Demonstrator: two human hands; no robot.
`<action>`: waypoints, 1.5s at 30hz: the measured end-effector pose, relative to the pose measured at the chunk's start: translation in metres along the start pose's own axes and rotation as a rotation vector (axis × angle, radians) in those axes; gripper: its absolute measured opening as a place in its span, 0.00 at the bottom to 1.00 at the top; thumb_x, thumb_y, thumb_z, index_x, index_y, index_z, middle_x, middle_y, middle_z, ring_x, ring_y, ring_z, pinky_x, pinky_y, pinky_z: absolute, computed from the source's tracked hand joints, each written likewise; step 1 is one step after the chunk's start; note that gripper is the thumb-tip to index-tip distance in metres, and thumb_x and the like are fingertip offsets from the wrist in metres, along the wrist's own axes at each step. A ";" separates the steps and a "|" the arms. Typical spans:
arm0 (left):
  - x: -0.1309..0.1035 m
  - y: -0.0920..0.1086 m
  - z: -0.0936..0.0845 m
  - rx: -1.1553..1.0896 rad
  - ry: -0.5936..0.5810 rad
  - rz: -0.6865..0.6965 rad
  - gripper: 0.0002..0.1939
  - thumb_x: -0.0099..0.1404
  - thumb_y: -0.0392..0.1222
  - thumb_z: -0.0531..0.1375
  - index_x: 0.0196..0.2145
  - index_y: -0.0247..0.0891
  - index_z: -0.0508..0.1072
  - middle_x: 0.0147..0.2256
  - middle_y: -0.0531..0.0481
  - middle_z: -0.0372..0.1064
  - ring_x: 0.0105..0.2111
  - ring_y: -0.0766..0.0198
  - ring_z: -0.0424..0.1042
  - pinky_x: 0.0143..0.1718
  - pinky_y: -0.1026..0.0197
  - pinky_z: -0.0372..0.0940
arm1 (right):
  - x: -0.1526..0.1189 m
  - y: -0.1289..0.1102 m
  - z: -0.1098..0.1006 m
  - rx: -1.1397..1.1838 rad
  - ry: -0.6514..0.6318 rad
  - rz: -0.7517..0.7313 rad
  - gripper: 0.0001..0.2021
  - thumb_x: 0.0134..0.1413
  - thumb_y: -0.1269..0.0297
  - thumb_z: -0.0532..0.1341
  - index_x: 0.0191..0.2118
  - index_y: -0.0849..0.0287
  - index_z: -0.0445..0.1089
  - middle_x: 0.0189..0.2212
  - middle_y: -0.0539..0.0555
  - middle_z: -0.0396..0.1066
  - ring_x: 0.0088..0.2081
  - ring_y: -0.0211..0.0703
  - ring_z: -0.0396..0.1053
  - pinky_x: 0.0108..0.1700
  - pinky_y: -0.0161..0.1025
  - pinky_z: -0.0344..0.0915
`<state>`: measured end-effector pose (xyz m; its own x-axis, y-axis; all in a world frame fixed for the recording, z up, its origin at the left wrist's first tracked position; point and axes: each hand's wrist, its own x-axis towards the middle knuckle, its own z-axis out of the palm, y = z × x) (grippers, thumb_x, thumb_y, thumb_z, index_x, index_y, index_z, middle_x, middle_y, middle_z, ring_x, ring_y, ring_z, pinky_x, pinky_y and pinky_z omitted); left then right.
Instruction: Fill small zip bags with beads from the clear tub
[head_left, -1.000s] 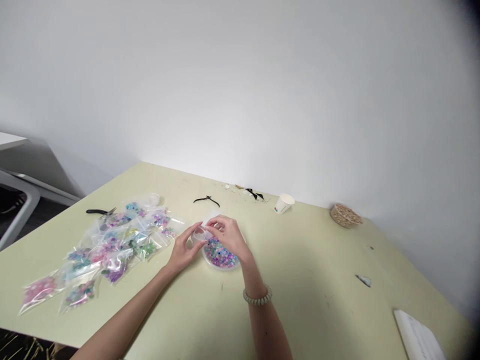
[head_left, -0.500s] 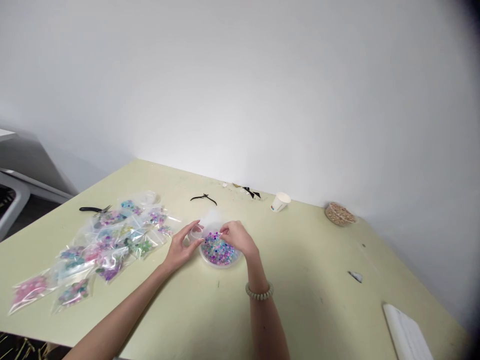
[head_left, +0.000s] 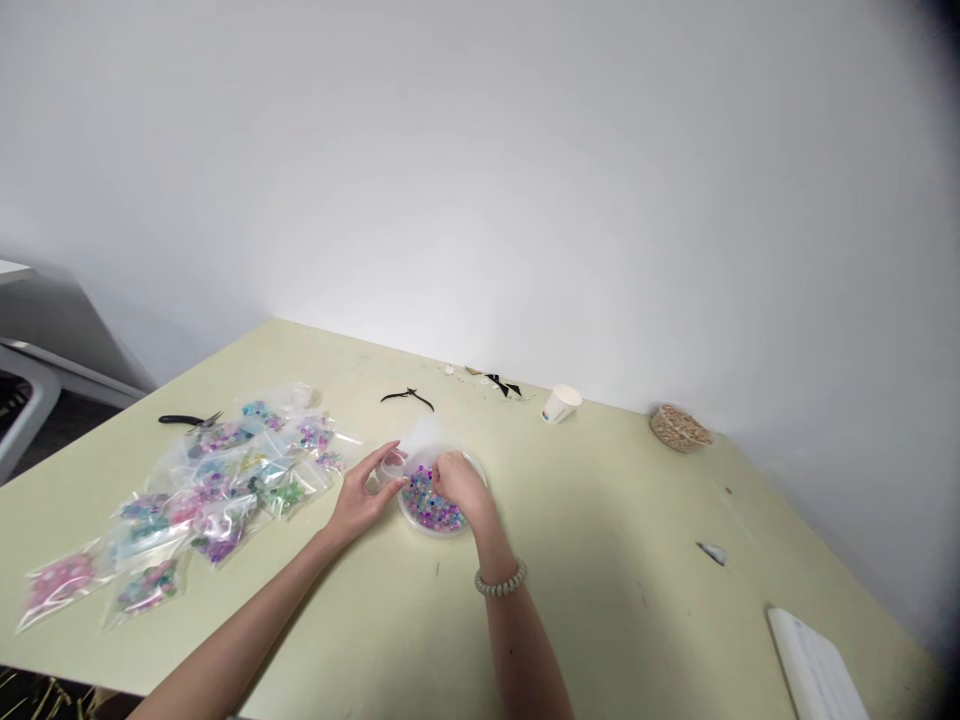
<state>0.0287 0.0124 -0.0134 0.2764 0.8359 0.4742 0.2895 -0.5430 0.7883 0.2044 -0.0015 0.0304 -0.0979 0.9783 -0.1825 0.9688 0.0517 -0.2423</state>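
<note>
A round clear container [head_left: 480, 470] full of small purple, blue and pink beads [head_left: 433, 505] stands on the pale green table [head_left: 390, 610]. On its left side my left hand [head_left: 364, 495] grips a small clear cup [head_left: 392, 463] between thumb and fingers. My right hand [head_left: 459, 482], with a beaded bracelet [head_left: 501, 581] on the wrist, is over the beads with its fingers bent down at them. Those fingertips are hidden, so anything between them cannot be made out.
Clear bags of coloured beads [head_left: 217, 490] cover the left of the table, beside black-handled pliers [head_left: 187, 419]. Further back are black cutters [head_left: 407, 397], a paper cup [head_left: 561, 404] and a tub of tan pieces [head_left: 679, 428]. A white object [head_left: 814, 665] lies front right.
My right hand has moved a little left and further over the beads, its fingertips now out of sight. My left hand has stayed in place.
</note>
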 end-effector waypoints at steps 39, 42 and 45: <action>0.001 0.005 -0.002 0.012 -0.011 -0.035 0.25 0.59 0.48 0.60 0.53 0.37 0.66 0.40 0.44 0.74 0.39 0.58 0.72 0.46 0.52 0.66 | -0.009 -0.022 -0.005 0.052 -0.038 0.002 0.06 0.51 0.72 0.60 0.35 0.64 0.74 0.35 0.61 0.74 0.38 0.47 0.71 0.34 0.34 0.60; 0.000 0.004 -0.001 0.009 -0.010 -0.030 0.25 0.59 0.48 0.60 0.53 0.36 0.66 0.40 0.44 0.74 0.39 0.58 0.72 0.46 0.52 0.66 | -0.008 -0.021 -0.006 0.047 -0.030 -0.001 0.06 0.52 0.72 0.59 0.32 0.63 0.74 0.32 0.59 0.74 0.36 0.45 0.71 0.34 0.34 0.60; 0.000 0.003 -0.001 0.008 -0.009 -0.024 0.25 0.59 0.48 0.60 0.53 0.36 0.66 0.40 0.44 0.74 0.39 0.57 0.72 0.46 0.52 0.66 | -0.010 -0.015 -0.012 0.051 0.009 -0.002 0.06 0.52 0.72 0.59 0.32 0.63 0.74 0.33 0.59 0.74 0.37 0.45 0.71 0.36 0.34 0.60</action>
<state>0.0283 0.0113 -0.0109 0.2776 0.8481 0.4513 0.3036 -0.5231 0.7964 0.1938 -0.0093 0.0468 -0.0974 0.9800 -0.1736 0.9558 0.0435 -0.2907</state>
